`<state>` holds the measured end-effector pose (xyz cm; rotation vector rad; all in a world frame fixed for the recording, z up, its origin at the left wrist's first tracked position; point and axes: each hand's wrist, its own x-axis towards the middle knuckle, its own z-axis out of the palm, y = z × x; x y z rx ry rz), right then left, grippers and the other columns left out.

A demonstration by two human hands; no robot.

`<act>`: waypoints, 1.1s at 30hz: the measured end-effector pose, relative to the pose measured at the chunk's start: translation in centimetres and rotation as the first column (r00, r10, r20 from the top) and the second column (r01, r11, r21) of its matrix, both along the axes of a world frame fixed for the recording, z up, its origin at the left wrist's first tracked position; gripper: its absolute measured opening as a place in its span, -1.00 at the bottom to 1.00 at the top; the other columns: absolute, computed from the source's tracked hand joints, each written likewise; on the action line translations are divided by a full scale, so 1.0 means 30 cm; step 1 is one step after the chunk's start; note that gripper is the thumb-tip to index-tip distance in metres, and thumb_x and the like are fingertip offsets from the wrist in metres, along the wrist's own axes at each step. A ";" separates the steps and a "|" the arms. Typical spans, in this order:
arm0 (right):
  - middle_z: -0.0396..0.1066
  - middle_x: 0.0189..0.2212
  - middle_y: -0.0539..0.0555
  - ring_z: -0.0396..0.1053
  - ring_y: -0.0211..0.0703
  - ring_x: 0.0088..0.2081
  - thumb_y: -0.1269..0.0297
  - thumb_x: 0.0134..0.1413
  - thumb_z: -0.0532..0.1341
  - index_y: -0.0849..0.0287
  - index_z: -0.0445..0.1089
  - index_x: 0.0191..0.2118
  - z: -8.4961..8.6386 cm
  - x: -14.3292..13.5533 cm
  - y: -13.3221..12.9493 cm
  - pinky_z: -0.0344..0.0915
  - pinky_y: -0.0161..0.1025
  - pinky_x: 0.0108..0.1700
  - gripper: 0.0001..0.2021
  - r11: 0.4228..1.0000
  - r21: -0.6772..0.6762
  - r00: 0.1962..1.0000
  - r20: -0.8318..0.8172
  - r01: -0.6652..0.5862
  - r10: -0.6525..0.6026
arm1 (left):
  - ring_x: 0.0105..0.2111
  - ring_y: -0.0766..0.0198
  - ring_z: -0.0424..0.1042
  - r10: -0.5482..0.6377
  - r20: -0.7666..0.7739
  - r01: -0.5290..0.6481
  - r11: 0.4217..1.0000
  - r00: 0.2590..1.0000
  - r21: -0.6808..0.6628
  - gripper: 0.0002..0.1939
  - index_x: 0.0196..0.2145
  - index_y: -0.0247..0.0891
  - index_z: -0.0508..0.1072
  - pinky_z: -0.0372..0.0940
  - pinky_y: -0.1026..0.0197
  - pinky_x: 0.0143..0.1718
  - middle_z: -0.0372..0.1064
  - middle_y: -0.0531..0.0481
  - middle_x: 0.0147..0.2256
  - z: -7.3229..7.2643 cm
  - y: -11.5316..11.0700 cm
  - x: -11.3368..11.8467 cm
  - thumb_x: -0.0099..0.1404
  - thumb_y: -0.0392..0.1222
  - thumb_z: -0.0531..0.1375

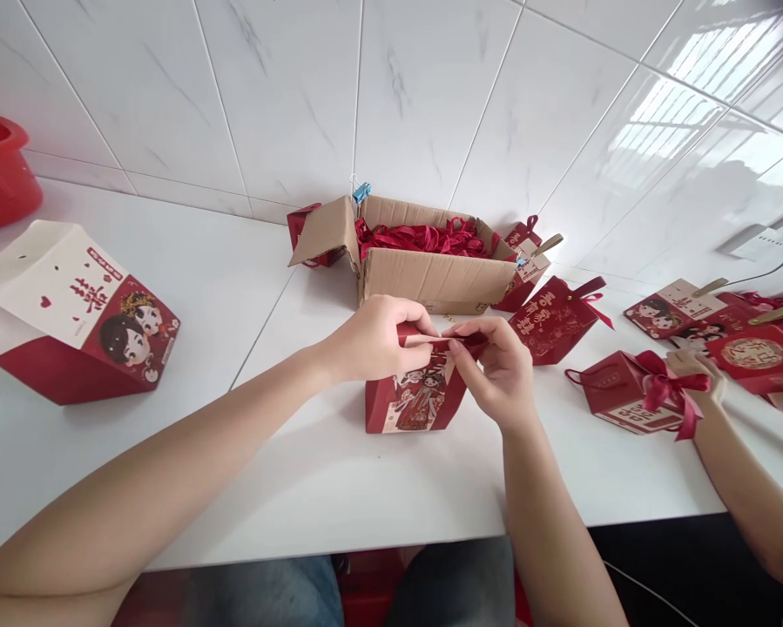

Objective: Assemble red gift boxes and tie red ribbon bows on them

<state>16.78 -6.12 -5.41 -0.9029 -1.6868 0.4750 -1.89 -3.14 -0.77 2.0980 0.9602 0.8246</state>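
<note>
A red gift box (417, 401) with printed figures in robes stands upright on the white table in front of me. My left hand (388, 338) pinches the left part of its top edge between thumb and fingers. On the right part of the same edge, my right hand (496, 366) grips with thumb and fingertips. The top flaps are brought together between both hands, partly hidden by my fingers. Just behind the gift box is an open cardboard box (436, 274) filled with dark red ribbons (430, 237).
A larger white-and-red box (84, 313) lies at the left, near a red basket (3, 174). Several red gift boxes stand right, including one with writing (551, 322) and one with a bow (639, 392). A co-worker's hand (701, 374) is beside it. A tiled wall (286, 96) rises behind.
</note>
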 end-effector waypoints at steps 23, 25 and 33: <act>0.47 -0.34 0.00 0.48 -0.18 -0.34 0.26 -0.06 0.39 0.05 0.39 -0.20 0.024 0.030 0.019 0.45 -0.20 -0.30 -0.73 0.998 -0.066 0.989 -0.143 0.013 -0.022 | -0.57 0.40 0.18 -0.015 0.010 0.017 0.991 1.000 -0.130 -0.94 -0.48 -0.27 0.41 0.16 0.32 -0.52 0.21 0.15 -0.64 0.004 -0.012 0.005 0.04 -0.23 0.21; 0.46 -0.32 0.02 0.49 -0.16 -0.32 0.25 -0.07 0.40 0.04 0.38 -0.21 0.020 0.016 0.014 0.46 -0.17 -0.26 -0.72 0.998 -0.046 0.985 -0.166 0.041 -0.049 | -0.55 0.37 0.25 -0.014 0.011 0.016 0.985 1.000 -0.172 -0.92 -0.46 -0.26 0.41 0.19 0.31 -0.51 0.30 0.11 -0.59 0.005 -0.019 0.007 0.04 -0.21 0.21; 0.42 -0.40 -0.02 0.48 -0.18 -0.38 0.27 -0.12 0.42 0.04 0.34 -0.28 0.016 -0.044 -0.019 0.46 -0.19 -0.30 -0.72 0.982 0.044 0.957 -0.236 0.182 -0.166 | -0.59 0.40 0.16 -0.051 -0.011 0.050 0.993 0.999 -0.105 -0.94 -0.51 -0.25 0.37 0.16 0.31 -0.52 0.18 0.16 -0.66 0.006 -0.036 0.020 0.07 -0.24 0.19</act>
